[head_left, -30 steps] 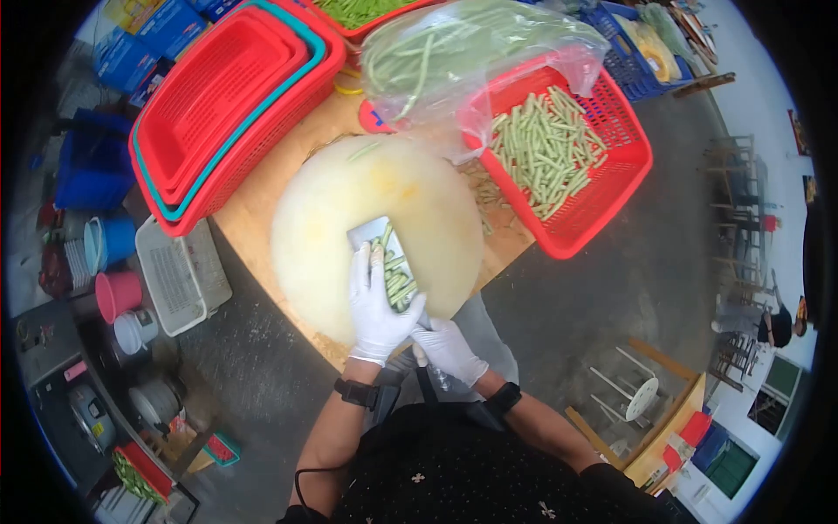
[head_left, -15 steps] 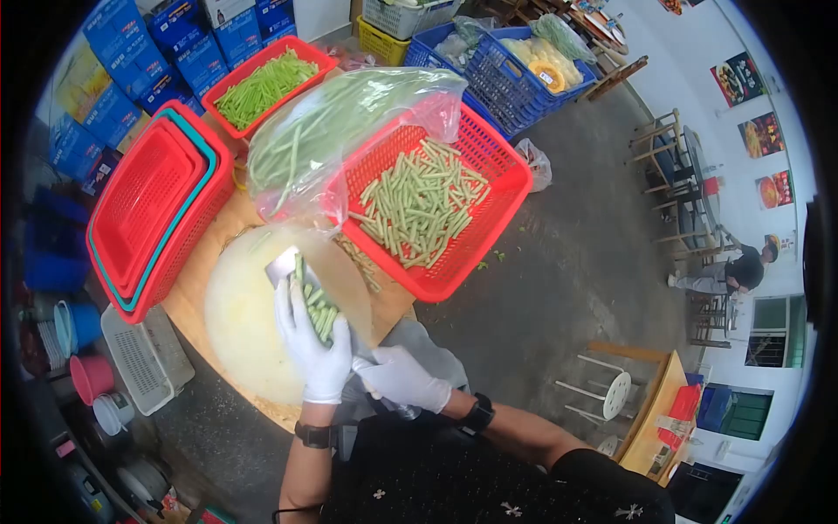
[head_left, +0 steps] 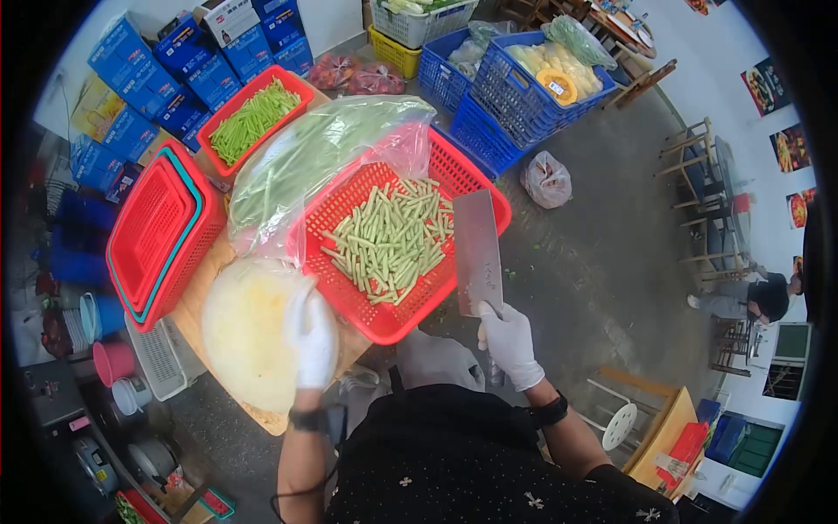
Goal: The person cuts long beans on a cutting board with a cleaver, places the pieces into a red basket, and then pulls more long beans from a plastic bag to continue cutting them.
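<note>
My right hand [head_left: 508, 342], in a white glove, grips a broad cleaver [head_left: 477, 253] by its handle. The blade points up, beside the right rim of a red basket [head_left: 386, 330]. Cut green beans [head_left: 388, 240] lie heaped in that basket. My left hand [head_left: 312, 341], also gloved and slightly blurred, is over the right side of a round pale chopping board [head_left: 244, 336], near the basket's lower left corner. Its fingers look stretched out, and I see nothing in them. A clear plastic bag of long beans [head_left: 314, 162] lies behind the board, partly over the basket.
Nested red and teal baskets [head_left: 161, 231] stand left, near a red basket of cut green stalks [head_left: 255, 122]. Blue crates [head_left: 532, 92] and a tied plastic bag [head_left: 547, 179] are beyond on the floor. At right are a white stool [head_left: 620, 426] and a distant person [head_left: 768, 297].
The cut beans between my left hand and the cleaver have left them; the basket's heap looks fuller. The cleaver moved right and up, my hands parted, and the view shifted.
</note>
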`<control>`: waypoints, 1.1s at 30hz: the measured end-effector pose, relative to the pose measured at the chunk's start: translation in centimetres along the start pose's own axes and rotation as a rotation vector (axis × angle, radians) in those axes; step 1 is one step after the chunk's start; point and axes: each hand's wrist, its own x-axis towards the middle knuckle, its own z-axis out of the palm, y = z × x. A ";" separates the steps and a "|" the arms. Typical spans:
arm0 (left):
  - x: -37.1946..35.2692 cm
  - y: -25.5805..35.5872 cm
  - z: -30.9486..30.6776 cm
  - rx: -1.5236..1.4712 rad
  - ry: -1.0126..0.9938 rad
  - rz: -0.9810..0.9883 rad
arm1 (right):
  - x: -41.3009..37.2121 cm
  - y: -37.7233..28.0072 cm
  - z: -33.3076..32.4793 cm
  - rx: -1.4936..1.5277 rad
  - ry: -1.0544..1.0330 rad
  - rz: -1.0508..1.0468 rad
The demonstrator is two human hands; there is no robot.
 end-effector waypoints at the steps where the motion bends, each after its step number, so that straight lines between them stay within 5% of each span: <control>1: -1.6 -1.8 -2.3 0.053 0.046 -0.045 | 0.5 -0.1 -0.6 0.004 -0.008 0.006; 7: -14.6 -8.7 -13.7 0.242 0.165 -0.562 | 0.3 -2.7 -1.2 -0.217 -0.301 0.055; 11: -24.5 -11.1 -15.8 0.036 0.262 -0.839 | -0.7 -4.6 3.1 -0.489 -0.699 -0.376; 14: -31.4 -14.9 -15.3 0.196 0.120 -0.789 | -0.6 -1.2 10.0 -0.500 -0.865 -0.760; 16: -34.3 -14.1 -14.5 0.221 -0.050 -0.799 | -1.7 -3.1 13.8 -0.769 -1.041 -0.761; 17: -43.4 -24.1 -14.4 -0.343 0.141 -0.699 | -1.9 -2.4 16.2 -0.772 -1.034 -0.769; 20: -39.7 -19.9 -14.2 -0.353 0.134 -0.712 | -1.8 1.6 23.1 -0.801 -1.039 -0.929; 22: -39.1 -19.9 -14.4 -0.353 0.125 -0.726 | -2.0 2.3 26.3 -0.990 -0.885 -1.345; 25: -38.0 -19.6 -15.4 -0.347 0.106 -0.748 | -2.0 3.9 30.2 -1.094 -0.691 -1.483; 33: -37.4 -20.6 -16.9 -0.349 0.059 -0.812 | 1.1 5.1 34.0 -1.194 -0.754 -1.360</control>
